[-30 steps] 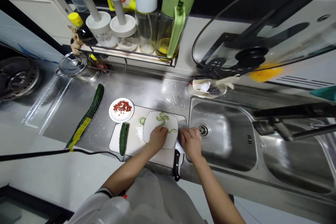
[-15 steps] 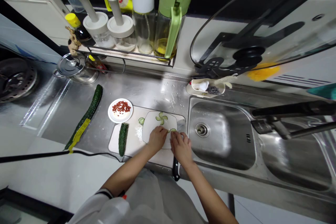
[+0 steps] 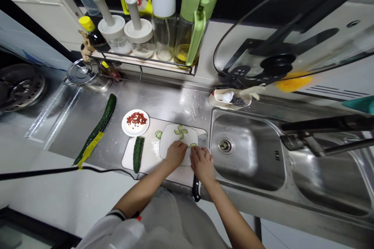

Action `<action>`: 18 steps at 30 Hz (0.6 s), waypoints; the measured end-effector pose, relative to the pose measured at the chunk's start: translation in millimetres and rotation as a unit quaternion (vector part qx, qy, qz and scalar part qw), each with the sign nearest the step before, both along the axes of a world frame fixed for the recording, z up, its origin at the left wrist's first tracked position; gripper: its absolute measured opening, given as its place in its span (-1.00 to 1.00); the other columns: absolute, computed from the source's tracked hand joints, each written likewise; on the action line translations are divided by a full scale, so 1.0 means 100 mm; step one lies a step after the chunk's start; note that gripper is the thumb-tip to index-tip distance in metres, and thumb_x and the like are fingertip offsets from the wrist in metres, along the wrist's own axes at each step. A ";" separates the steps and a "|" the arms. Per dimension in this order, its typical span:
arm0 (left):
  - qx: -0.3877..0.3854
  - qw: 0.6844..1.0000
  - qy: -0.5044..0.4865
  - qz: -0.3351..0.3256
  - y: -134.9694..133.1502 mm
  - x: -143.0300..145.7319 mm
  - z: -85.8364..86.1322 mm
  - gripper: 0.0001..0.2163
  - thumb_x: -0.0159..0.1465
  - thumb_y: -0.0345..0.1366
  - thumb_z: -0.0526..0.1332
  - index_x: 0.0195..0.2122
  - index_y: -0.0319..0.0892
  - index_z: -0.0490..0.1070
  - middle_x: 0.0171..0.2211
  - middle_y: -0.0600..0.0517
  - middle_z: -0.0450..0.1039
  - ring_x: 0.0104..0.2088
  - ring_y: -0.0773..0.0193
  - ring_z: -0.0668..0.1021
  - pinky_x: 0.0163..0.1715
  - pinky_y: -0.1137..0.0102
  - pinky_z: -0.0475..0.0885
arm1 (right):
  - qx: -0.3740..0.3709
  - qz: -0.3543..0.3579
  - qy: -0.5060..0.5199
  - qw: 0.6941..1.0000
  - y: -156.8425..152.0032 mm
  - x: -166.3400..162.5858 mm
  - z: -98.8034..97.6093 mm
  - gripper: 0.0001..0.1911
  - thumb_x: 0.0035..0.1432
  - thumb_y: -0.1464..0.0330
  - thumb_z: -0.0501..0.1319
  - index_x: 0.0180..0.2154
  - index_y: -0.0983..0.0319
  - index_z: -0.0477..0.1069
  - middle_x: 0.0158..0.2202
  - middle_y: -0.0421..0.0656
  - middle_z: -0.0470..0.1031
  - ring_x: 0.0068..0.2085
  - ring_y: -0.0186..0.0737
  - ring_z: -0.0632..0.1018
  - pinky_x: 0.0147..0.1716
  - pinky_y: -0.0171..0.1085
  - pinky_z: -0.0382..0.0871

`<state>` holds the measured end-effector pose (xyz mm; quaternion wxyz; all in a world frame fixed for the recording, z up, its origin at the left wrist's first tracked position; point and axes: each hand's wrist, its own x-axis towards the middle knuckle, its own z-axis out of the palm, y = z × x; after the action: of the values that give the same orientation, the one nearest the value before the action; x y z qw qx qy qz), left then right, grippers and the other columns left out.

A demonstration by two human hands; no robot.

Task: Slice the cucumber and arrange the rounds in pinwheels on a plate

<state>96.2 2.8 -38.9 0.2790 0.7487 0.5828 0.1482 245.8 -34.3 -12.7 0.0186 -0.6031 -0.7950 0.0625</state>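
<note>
Both hands meet over a white plate (image 3: pixel 167 136) that lies on a cutting board (image 3: pixel 128 155). Between the fingertips of my left hand (image 3: pixel 175 153) and my right hand (image 3: pixel 202 162) are thin cucumber slices (image 3: pixel 193 145). My left fingers pinch the end of a slice; the right fingers press at the other side, bent and close together. Farther up the plate, several cucumber slices (image 3: pixel 180 131) form a pinwheel. A few more slices (image 3: pixel 158 134) rest on the board left of the plate. The knife (image 3: pixel 196 190) shows only its black handle below my right hand.
A cut cucumber piece (image 3: pixel 138 155) lies on the board's left side. Behind it stands a small plate of red berries (image 3: pixel 127 125). A whole cucumber (image 3: pixel 101 124) with a yellow tag is farther left. At right is a sink (image 3: pixel 248 163); a rack (image 3: pixel 140 59) holds jars and bottles.
The view has shifted slightly, so everything sits a little farther right. Both hands stay at the same place on the plate, with no clear change in the slices.
</note>
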 end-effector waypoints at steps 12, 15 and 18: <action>0.056 0.964 -0.023 0.260 0.07 -0.86 0.24 -0.75 0.25 -0.35 0.05 -0.07 -0.18 0.39 -0.17 -0.10 0.42 -0.14 0.20 0.46 -0.07 0.33 0.35 | 0.014 -0.024 0.059 0.998 -0.04 -0.07 0.06 -0.66 0.24 0.34 0.00 0.02 0.18 0.35 0.00 -0.02 0.37 0.04 0.01 0.23 -0.17 -0.11 0.15; 0.039 0.957 0.030 0.285 0.11 -0.98 0.18 -0.73 0.23 -0.35 0.06 -0.07 -0.18 0.39 -0.17 -0.12 0.42 -0.13 0.15 0.45 -0.07 0.29 0.34 | 0.018 -0.022 0.067 0.997 -0.05 -0.11 0.07 -0.66 0.22 0.34 0.02 0.00 0.17 0.36 0.00 -0.02 0.36 0.04 0.00 0.23 -0.16 -0.11 0.16; 0.021 0.957 0.053 0.286 0.14 -1.00 0.13 -0.73 0.21 -0.35 0.06 -0.08 -0.19 0.40 -0.17 -0.12 0.42 -0.13 0.14 0.46 -0.10 0.30 0.34 | 0.019 -0.020 0.069 0.997 -0.06 -0.15 0.08 -0.67 0.22 0.34 0.02 -0.01 0.17 0.37 0.00 -0.04 0.36 0.05 0.00 0.22 -0.13 -0.10 0.14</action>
<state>-3.6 16.5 -26.1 0.1781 0.5635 0.7832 0.1935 231.3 -40.1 -4.3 0.0867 -0.6129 -0.7804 0.0884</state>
